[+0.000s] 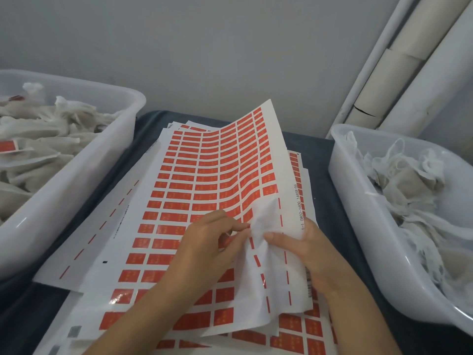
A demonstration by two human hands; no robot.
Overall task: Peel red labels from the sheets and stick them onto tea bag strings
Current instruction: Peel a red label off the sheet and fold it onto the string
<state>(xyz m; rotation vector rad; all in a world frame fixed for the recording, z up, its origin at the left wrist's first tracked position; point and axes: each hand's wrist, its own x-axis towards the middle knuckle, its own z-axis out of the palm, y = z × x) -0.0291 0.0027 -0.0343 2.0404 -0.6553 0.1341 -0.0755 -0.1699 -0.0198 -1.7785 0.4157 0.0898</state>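
A dark surface (317, 160) is seen laid with a stack of label sheets and flanked by two translucent tubs; the task is judged to be well under way yet far from finished. The left tub (84, 160) is heaped with tea bags, a few of which can be seen to carry red tags already, while the right tub (358, 201) is filled with bags whose white strings are shown bare, so plenty is reckoned left to be labelled. The top sheet (204, 175) is held near the middle of the surface, its far end curled upward, and most of its rows of red labels (179, 185) are still in place; only the right-hand column nearest the hands appears stripped, with white backing and thin red dashes left behind. More sheets are spread beneath it, one at the left showing little but such dashes, those at the bottom still full. The labels are small glossy rectangles printed in a tight grid, faint gold marks on each. The right hand (307, 249) is curled round the sheet's right edge, thumb on top, fingers hidden beneath. The left hand (207, 242) is bent at the fingertips, pinching at the crumpled white film (261, 224) beside the stripped column; whether a label is held cannot be told
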